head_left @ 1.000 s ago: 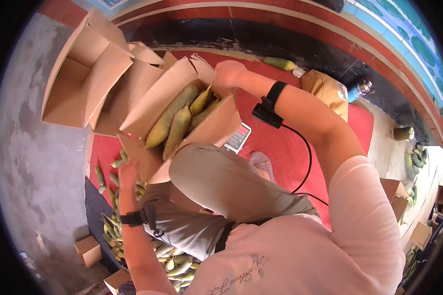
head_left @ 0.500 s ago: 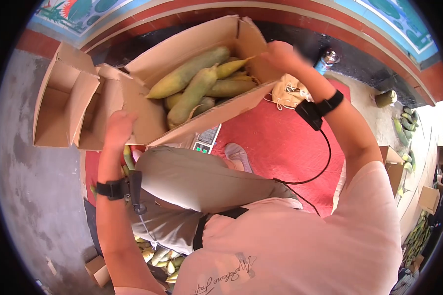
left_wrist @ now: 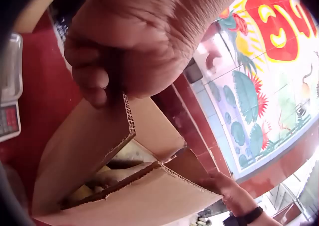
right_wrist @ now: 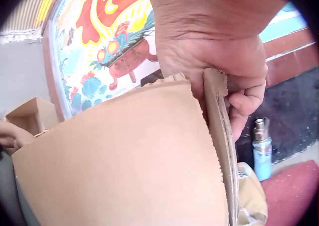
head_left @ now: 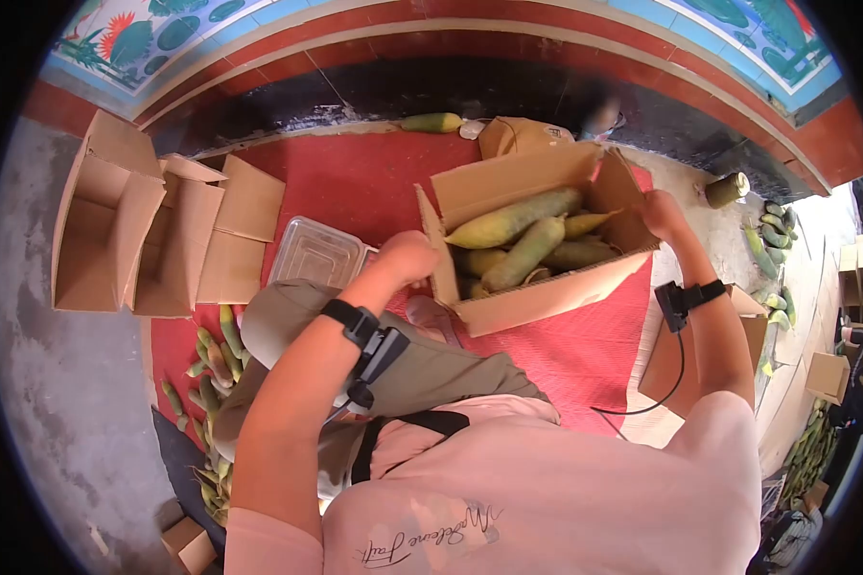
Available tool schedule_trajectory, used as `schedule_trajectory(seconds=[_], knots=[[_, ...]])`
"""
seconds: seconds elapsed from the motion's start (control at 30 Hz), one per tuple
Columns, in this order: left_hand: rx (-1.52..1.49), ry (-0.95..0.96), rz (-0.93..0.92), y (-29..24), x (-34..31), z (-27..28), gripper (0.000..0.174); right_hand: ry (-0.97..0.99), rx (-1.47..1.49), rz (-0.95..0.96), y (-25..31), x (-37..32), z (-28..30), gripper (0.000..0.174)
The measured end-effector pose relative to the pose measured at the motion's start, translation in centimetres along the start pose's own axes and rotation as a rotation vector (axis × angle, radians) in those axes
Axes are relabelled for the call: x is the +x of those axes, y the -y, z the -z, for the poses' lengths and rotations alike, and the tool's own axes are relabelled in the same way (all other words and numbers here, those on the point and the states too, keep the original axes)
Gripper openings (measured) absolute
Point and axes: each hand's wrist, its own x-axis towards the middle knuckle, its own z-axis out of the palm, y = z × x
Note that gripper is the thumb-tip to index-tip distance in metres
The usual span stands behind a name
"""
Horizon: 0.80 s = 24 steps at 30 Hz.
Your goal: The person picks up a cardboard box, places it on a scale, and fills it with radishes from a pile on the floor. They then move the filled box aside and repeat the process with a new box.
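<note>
Our left hand point(head_left: 408, 259) grips one end of the box point(head_left: 547, 301), fingers curled over its cut edge; our right hand point(head_left: 664, 216) pinches the opposite end wall between palm and bent fingers. The gourds point(head_left: 532, 254) lie inside, between our two grips. We judge this a carry, half done; lowering the box would call for both ends kept level, since the load could slide. Nearer our body than the left fingers, a foot point(head_left: 430, 316) could block a landing. An open carton point(head_left: 657, 359) sits below our right fingers, toward us. Beyond the box lies a bag point(head_left: 523, 137); past our right fingers stand a can point(head_left: 727, 190) and, farther, more gourds point(head_left: 772, 244).
</note>
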Motion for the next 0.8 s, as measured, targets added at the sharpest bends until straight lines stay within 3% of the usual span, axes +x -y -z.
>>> schedule_trajectory(seconds=[0.17,0.23,0.3,0.37,0.43,0.53,0.6,0.73,0.77,0.8], knots=[[-0.085,0.173,0.107,-2.6,0.5,-3.6,0.024,0.006,-0.027,-0.098,-4.1,-1.8,-1.9,0.030],[-0.245,0.277,-0.027,-3.9,0.1,-3.2,0.025,-0.001,-0.143,-0.105,-5.2,-1.9,-4.1,0.029],[-0.224,0.205,-0.191,-5.5,-2.0,0.2,0.028,0.027,-0.221,-0.141,-5.6,-2.7,-6.3,0.029],[-0.351,0.078,-0.322,-5.0,-4.0,2.8,0.034,-0.073,-0.078,-0.245,-7.6,-2.8,-7.5,0.030],[-0.314,-0.077,-0.276,-4.7,-7.4,6.0,0.034,-0.051,-0.070,-0.239,-7.5,-3.0,-7.2,0.030],[-0.299,-0.223,-0.221,-1.7,-12.1,9.1,0.035,-0.094,-0.102,-0.277,-5.5,-2.8,-6.0,0.031],[-0.241,-0.305,-0.210,0.8,-15.3,10.5,0.032,-0.500,-0.126,-0.009,-3.1,-2.8,-5.3,0.030],[-0.386,-0.460,-0.040,7.9,-20.0,10.7,0.027,-0.489,0.016,0.101,6.4,-3.3,-1.0,0.032],[-0.394,-0.467,-0.038,11.0,-20.7,10.3,0.027,-0.368,0.109,0.133,9.0,-3.7,0.5,0.032],[-0.327,-0.594,-0.013,14.4,-21.2,9.8,0.025,-0.246,0.199,0.163,11.3,-3.9,1.2,0.033]])
